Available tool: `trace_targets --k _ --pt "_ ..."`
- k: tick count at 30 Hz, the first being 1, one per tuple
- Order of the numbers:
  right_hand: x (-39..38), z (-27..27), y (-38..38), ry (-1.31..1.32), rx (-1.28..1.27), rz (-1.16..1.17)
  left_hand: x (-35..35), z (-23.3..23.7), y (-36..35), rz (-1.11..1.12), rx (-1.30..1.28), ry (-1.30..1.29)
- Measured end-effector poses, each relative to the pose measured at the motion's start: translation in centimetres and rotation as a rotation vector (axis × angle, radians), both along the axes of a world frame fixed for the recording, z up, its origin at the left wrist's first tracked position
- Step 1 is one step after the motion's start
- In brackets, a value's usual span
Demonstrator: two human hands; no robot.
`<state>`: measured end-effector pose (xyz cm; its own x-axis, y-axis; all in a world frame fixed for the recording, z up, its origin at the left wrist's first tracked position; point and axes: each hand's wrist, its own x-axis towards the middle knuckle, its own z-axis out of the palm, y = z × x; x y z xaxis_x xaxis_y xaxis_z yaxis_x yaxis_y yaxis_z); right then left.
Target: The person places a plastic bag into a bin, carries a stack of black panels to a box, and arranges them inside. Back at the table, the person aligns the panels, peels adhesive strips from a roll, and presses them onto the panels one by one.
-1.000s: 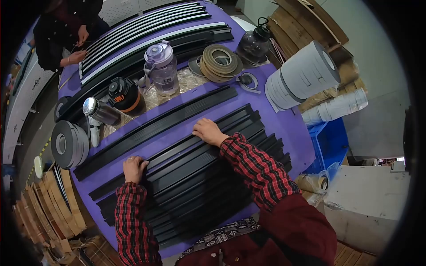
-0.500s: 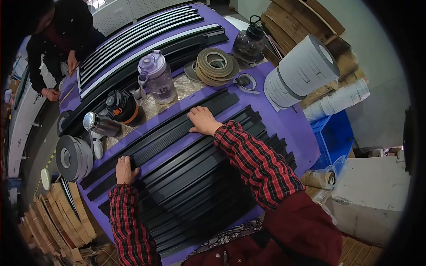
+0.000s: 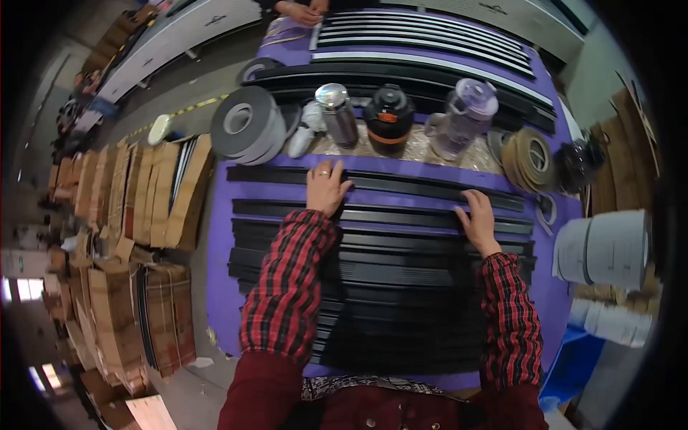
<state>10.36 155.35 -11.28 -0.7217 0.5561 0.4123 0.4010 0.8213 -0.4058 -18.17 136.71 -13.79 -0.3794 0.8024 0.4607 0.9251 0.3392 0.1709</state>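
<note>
Long black strips lie side by side across the purple table, close to my body. Farther up, a separate black strip runs from left to right. My left hand rests on that strip near its left part, fingers apart and a ring showing. Over the strip's right part, my right hand has its fingers spread, the fingertips at the strip's near edge. Neither hand is wrapped round anything.
Behind the strip stand a steel cup, a black bottle and a purple bottle. Tape rolls sit left, more rolls right. A person's hands are at the far side, beside white-striped strips.
The view has turned and shifted, so the strips now run level. A gap has opened between the farthest strip and the others. My right hand's fingers have spread more.
</note>
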Motion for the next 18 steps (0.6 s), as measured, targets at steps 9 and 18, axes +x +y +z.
trace_targets --k 9,18 --pt "0.2 -4.3 1.9 -0.277 -0.042 -0.043 4.4 -1.9 0.4 0.002 0.011 -0.362" --pt "3.0 -5.2 1.9 -0.343 -0.021 -0.004 7.2 -1.7 -1.6 -0.04 0.064 -0.343"
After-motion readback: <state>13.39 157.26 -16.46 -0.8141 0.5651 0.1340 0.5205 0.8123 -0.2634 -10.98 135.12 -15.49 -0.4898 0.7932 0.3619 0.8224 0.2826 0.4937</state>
